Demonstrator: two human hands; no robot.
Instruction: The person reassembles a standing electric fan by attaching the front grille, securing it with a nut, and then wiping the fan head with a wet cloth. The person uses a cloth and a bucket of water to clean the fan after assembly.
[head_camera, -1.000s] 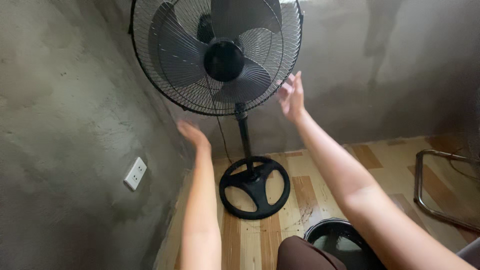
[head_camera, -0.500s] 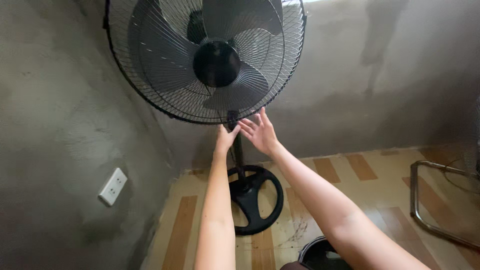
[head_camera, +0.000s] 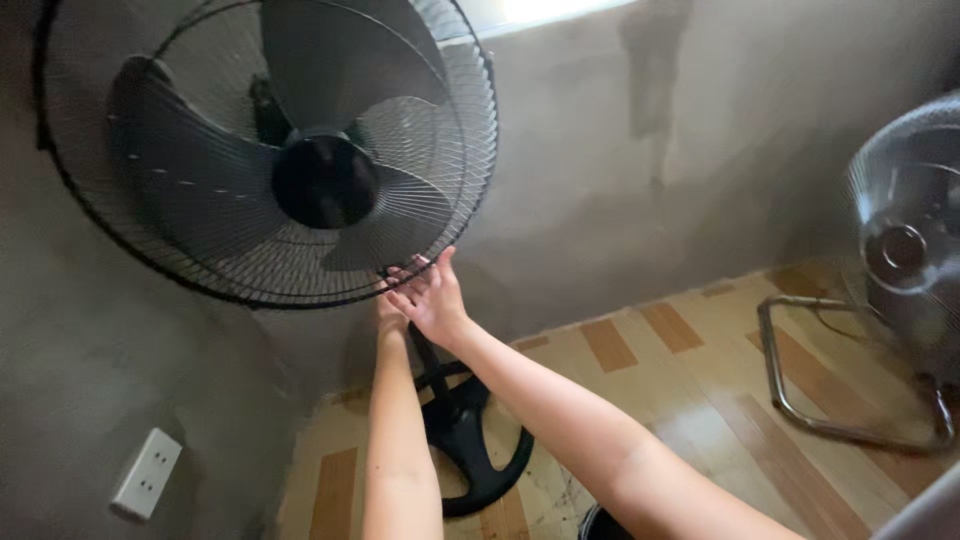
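Observation:
A black stand fan with a round wire guard (head_camera: 200, 270) and dark blades (head_camera: 190, 170) stands in the wall corner on a thin pole (head_camera: 432, 362) and a ring-shaped base (head_camera: 478, 462). My right hand (head_camera: 432, 297) reaches up to the lower right rim of the guard, its fingers curled on the wires there. My left hand (head_camera: 390, 318) sits just below and behind it, near the top of the pole. It is mostly covered by the right hand, so its grip is unclear.
Rough grey concrete walls meet behind the fan. A white wall socket (head_camera: 147, 473) is low on the left wall. A metal floor fan (head_camera: 905, 250) on a tubular frame (head_camera: 800, 405) stands at the right on the wood-patterned floor. A dark container's rim (head_camera: 598, 525) shows at the bottom.
The view has swung right, so the stand fan sits further left and the floor fan has come into view. Both hands rose from the pole top to the guard's lower rim.

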